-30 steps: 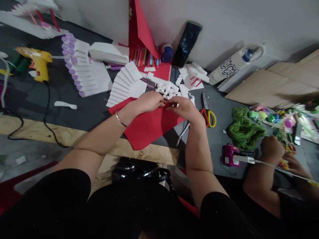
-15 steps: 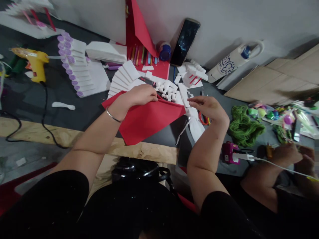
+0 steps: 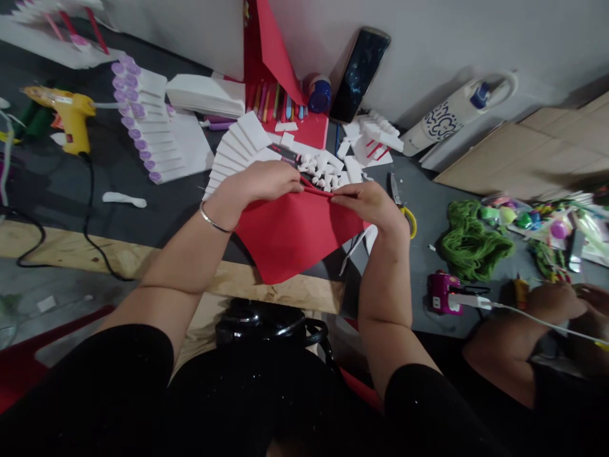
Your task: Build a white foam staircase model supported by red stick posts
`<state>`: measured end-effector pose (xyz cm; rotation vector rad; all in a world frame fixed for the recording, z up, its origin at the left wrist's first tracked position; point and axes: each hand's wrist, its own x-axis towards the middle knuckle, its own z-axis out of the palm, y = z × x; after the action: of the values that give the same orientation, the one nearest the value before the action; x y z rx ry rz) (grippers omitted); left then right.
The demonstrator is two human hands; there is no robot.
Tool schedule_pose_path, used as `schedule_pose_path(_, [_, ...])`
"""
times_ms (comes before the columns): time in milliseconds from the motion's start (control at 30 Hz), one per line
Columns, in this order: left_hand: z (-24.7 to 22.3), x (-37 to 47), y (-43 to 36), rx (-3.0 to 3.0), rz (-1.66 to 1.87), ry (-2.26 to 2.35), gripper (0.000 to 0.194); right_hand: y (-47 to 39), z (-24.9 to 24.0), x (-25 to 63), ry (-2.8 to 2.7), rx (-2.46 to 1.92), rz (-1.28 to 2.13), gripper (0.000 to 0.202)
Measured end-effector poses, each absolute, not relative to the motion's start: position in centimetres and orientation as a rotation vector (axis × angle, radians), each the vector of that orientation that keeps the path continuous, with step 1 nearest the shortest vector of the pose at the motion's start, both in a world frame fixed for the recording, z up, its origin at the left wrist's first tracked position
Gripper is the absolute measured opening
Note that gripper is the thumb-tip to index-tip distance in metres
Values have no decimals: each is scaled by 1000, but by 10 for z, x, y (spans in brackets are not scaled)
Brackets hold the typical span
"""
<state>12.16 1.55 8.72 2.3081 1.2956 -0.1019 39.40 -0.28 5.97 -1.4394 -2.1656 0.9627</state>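
Note:
A sheet of red paper (image 3: pixel 297 238) spans the space between my hands, its far edge folded or rolled over. My left hand (image 3: pixel 271 179) pinches that edge near its middle, fingertips together. Farther right along the same edge, my right hand (image 3: pixel 366 202) grips the paper between thumb and fingers. Just beyond the fold lies a cluster of small white pieces (image 3: pixel 321 170), partly hidden by the fold. A fan of white stepped strips (image 3: pixel 240 143) rests beside my left hand. Scissors with yellow handles (image 3: pixel 408 222) lie right of my right hand.
At left are a yellow glue gun (image 3: pixel 71 117) with its cord and a white stepped model with purple discs (image 3: pixel 157 149). A phone (image 3: pixel 361 73) and a white bottle (image 3: pixel 445 117) lean by the wall. Green yarn (image 3: pixel 473 241) lies right, near a co-worker's hands (image 3: pixel 561 301).
My right hand has moved left and taken hold of the red paper's folded edge. The paper has turned slightly, and the scissors now show more fully.

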Motion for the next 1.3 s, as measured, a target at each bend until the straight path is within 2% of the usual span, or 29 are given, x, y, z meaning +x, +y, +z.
schedule_pose_path(233, [94, 63, 37, 2277, -167, 1481, 46, -1, 64, 413, -2148, -1520, 942, 31])
schedule_pose_path(400, [109, 79, 20, 2264, 94, 1849, 50, 1, 60, 407, -2176, -1510, 938, 28])
schedule_pose_path(433, [110, 91, 14, 2327, 157, 1781, 50, 1, 59, 403, -2182, -1505, 938, 27])
schedule_pose_path(533, [105, 131, 0, 2421, 101, 1466, 44, 1, 56, 393, -2195, -1496, 931, 26])
schedule_pose_path(633, [94, 155, -5, 2444, 27, 1341, 39, 1, 55, 390, -2192, -1480, 921, 28])
schedule_pose_path(833, [86, 155, 0, 2378, -5, 1411, 32, 0, 53, 389, -2177, -1468, 900, 31])
schedule_pose_path(1000, [84, 153, 4, 2371, -17, 1393, 35, -1, 54, 387, -2183, -1422, 913, 32])
schedule_pose_path(1300, [76, 151, 9, 2346, 43, 1323, 29, 0, 55, 385, -2168, -1439, 922, 21])
